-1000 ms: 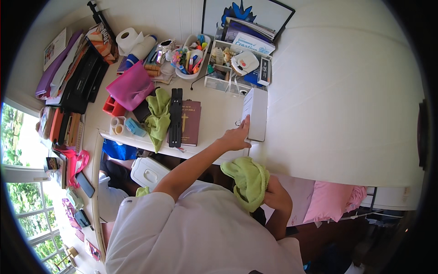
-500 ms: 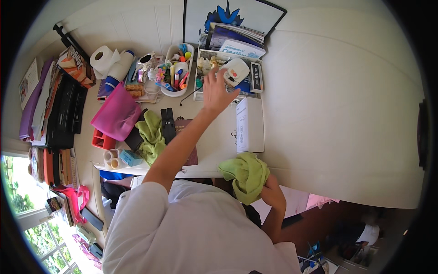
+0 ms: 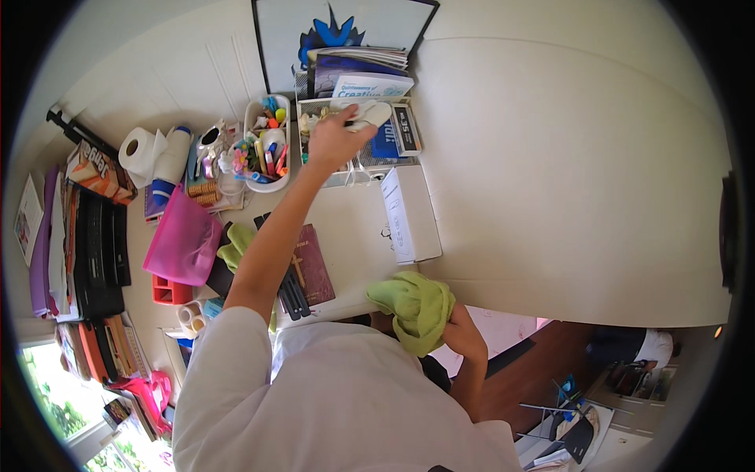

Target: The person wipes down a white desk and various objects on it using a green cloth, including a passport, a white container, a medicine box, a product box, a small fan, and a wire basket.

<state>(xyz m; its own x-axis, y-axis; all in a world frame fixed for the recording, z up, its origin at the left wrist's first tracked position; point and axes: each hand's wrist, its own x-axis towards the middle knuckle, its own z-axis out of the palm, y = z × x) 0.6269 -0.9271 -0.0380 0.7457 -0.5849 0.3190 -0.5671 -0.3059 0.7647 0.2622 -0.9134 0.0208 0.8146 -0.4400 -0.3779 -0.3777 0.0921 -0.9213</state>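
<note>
My left hand (image 3: 340, 143) reaches over the wire-mesh organizer (image 3: 359, 180) at the back of the desk. Its fingers are closed on a white rounded object (image 3: 376, 116), whose kind I cannot make out. Thin white cords (image 3: 359, 169) hang below it over the organizer's front. Beside that hand, a blue box (image 3: 384, 143) and a black-and-white box (image 3: 406, 130) stand in the organizer. Down at the desk's front edge, my right hand (image 3: 464, 333) grips a bunched green cloth (image 3: 415, 311).
Left of the organizer is a white caddy (image 3: 267, 186) of pens. A white oblong box (image 3: 411, 214) and a dark red book (image 3: 316, 267) lie nearer me. Farther left are a pink pouch (image 3: 185, 239), another green cloth (image 3: 234, 248) and a printer (image 3: 98, 240). A person (image 3: 629, 346) is at the lower right.
My left hand has closed on the white object, which now tilts in its grasp. My right hand keeps hold of the green cloth. The whole view has shifted.
</note>
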